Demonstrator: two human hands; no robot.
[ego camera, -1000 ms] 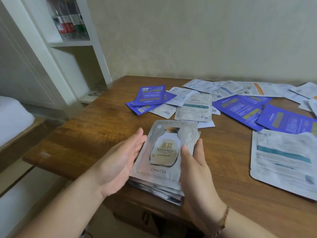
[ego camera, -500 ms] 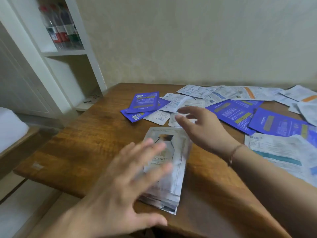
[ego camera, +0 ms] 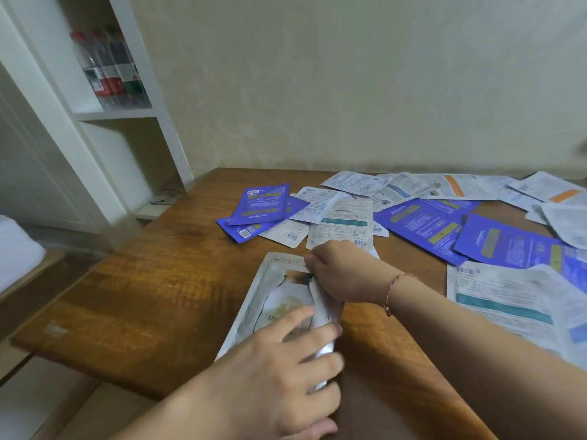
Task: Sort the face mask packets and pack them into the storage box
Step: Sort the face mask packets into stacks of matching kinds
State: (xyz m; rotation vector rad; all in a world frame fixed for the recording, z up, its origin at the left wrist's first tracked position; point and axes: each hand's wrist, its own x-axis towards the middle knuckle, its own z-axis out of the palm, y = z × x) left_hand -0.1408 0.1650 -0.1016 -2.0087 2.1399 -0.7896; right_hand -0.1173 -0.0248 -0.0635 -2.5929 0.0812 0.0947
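A stack of silver face mask packets (ego camera: 279, 296) with a bottle picture lies on the wooden table (ego camera: 143, 296) near its front edge. My left hand (ego camera: 279, 376) rests flat on the near end of the stack with its fingers spread. My right hand (ego camera: 343, 274) is at the stack's far right corner, fingers curled round its edge. Blue packets (ego camera: 260, 204) and white packets (ego camera: 343, 223) lie scattered behind the stack. No storage box is in view.
More blue packets (ego camera: 422, 223) and a large white packet (ego camera: 508, 300) cover the table's right side. A white shelf unit with bottles (ego camera: 108, 71) stands at the left against the wall. The table's left edge drops to the floor.
My hands let the stack down onto the table and lifted off. The right hand came back from the scattered packets to the stack's far corner, and the left hand now lies on its near end.
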